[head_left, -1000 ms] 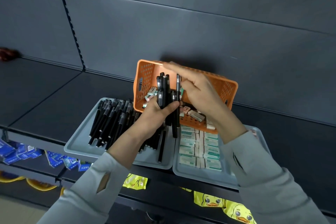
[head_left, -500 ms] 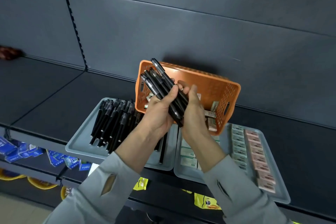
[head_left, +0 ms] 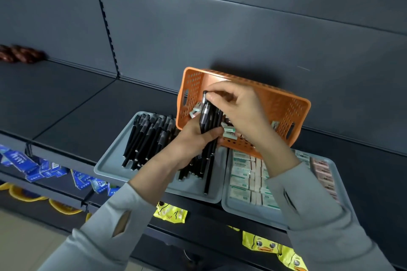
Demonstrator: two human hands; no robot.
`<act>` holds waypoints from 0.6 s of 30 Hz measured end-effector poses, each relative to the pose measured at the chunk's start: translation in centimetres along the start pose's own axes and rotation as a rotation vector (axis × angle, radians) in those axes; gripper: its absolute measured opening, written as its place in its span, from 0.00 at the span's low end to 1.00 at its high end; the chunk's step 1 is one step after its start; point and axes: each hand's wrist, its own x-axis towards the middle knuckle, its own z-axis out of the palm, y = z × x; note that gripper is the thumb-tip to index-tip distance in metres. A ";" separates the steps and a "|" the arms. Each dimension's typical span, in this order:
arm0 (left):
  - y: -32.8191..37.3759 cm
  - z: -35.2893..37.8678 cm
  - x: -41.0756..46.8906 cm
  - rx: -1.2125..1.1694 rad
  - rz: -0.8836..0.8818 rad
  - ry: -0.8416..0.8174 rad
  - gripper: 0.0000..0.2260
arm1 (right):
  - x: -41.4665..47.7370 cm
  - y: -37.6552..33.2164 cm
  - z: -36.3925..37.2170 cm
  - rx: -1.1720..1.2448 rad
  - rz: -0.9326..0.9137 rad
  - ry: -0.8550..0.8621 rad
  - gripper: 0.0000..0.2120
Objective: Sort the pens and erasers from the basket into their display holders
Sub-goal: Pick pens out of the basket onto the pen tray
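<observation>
My left hand point(head_left: 191, 138) is curled tightly around one bundle of black pens point(head_left: 207, 116), held upright in front of one tilted orange basket point(head_left: 284, 103); the pens overlap too much to count. My right hand point(head_left: 240, 110) pinches the top of one pen between thumb and fingertip. A few loose erasers point(head_left: 229, 133) lie in the basket. Two grey trays sit below: the left tray point(head_left: 105, 167) holds many tray pens point(head_left: 145, 136), the right tray point(head_left: 229, 207) rows of boxed erasers point(head_left: 241, 174).
</observation>
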 end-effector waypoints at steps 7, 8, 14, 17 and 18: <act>-0.5 -0.4 0.9 -0.454 -0.243 -0.076 0.12 | 1.1 1.5 -0.6 0.103 0.236 0.008 0.03; -0.4 -0.5 1.0 -0.591 -0.284 -0.075 0.13 | 1.0 1.6 -0.8 0.131 0.263 0.022 0.03; -0.8 -1.5 1.7 -1.030 -0.334 0.027 0.12 | 0.3 1.1 -2.7 0.383 0.305 0.264 0.04; -0.7 -1.3 1.8 -1.072 -0.244 0.034 0.26 | -1.2 0.9 -2.3 0.390 0.241 0.401 0.03; -0.6 -1.1 1.9 -1.081 -0.216 0.050 0.30 | -1.9 1.0 -2.0 0.368 0.205 0.405 0.02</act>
